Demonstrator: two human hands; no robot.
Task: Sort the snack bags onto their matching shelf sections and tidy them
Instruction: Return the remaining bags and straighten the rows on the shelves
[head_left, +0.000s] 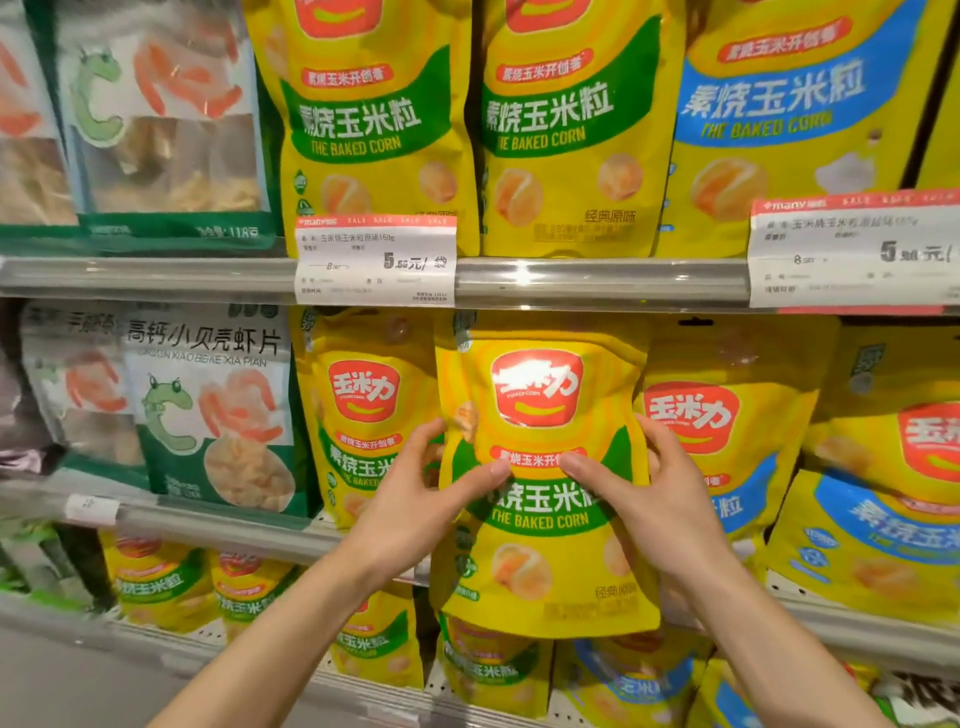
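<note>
Both hands, left hand (415, 499) and right hand (649, 499), pinch the green-banded corn bag (545, 561) by its side edges before the middle shelf (light, soft, crinkly, likely slippery film).

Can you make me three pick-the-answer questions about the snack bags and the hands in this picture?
1. Where is the bag that both hands hold?
A. in front of the middle shelf
B. on the floor
C. on the top shelf

2. What colour is the band on the held baked corn bag?
A. blue
B. green
C. purple

3. How is the held bag gripped?
A. by one hand
B. by both hands
C. by no hand

Answers: 1 A, it sits just below the white price tag. 2 B, the band behind the words is green. 3 B, the left hand and the right hand grip its sides.
</note>
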